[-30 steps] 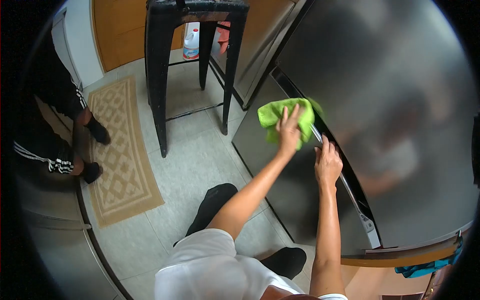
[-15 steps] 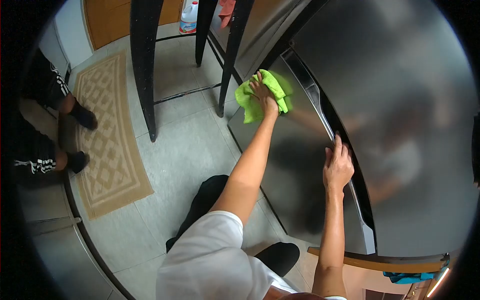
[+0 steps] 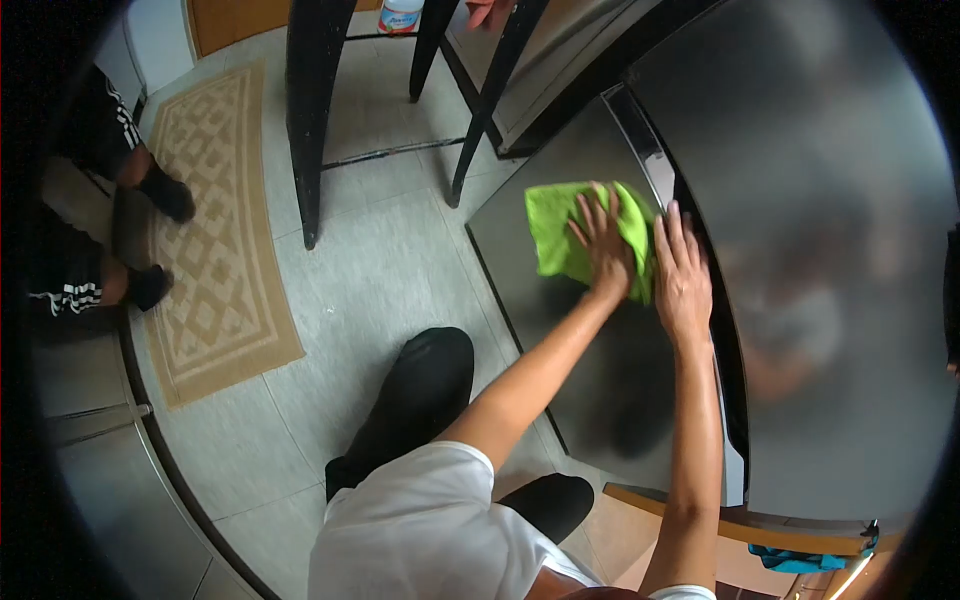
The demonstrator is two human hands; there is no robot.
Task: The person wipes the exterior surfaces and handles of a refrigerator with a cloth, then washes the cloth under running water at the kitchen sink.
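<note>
A bright green cloth point(image 3: 560, 230) lies against the lower steel door point(image 3: 600, 370) of a refrigerator. My left hand point(image 3: 608, 250) presses on it with fingers spread, and a fold of cloth stands up beside them. Just right of the cloth, my right hand point(image 3: 684, 285) rests along the door's handle edge point(image 3: 733, 470), fingers stretched out and nothing visible in them. The cloth's right border comes close to this hand; whether they touch I cannot tell. The upper door point(image 3: 850, 250) carries blurred reflections.
A black stool point(image 3: 308, 130) stands at the door's far side, with a white bottle point(image 3: 400, 16) behind its legs. On the left, a person's feet in dark socks point(image 3: 165, 195) are on a beige patterned rug point(image 3: 225, 300). A wooden edge point(image 3: 640, 497) lies below the refrigerator.
My left hand has brought the cloth rightward and down across the door, near the handle. My right hand has moved up the handle, its fingers now straighter. The view has shifted slightly.
</note>
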